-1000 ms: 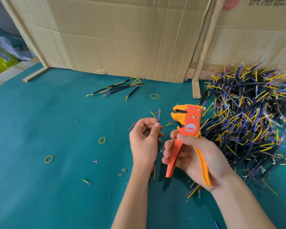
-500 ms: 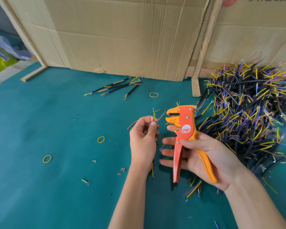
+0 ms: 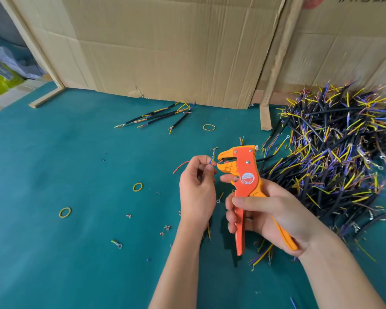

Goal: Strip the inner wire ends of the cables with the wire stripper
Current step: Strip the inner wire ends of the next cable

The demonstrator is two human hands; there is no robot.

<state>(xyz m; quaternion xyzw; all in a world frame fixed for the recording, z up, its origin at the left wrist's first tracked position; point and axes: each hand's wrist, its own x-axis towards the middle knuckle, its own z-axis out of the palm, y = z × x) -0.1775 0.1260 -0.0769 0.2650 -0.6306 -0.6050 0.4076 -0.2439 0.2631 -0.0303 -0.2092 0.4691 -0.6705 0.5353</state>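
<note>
Left hand (image 3: 197, 192) pinches a cable (image 3: 211, 160), feeding one thin inner wire into the open mouth of the orange wire stripper (image 3: 241, 175). Right hand (image 3: 263, 214) grips the stripper's handles. Huge cable pile (image 3: 337, 157) sits to the right, rubber bands (image 3: 137, 187) scattered on the teal tabletop (image 3: 65, 152).

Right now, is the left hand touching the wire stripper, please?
Apart. The head view shows teal mat between the left hand and the wire stripper; only the thin red wire it pinches reaches the orange jaws.

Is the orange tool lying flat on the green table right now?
No, the right hand holds the orange wire stripper upright above the table, its head at the wires pinched by the left hand.
</note>
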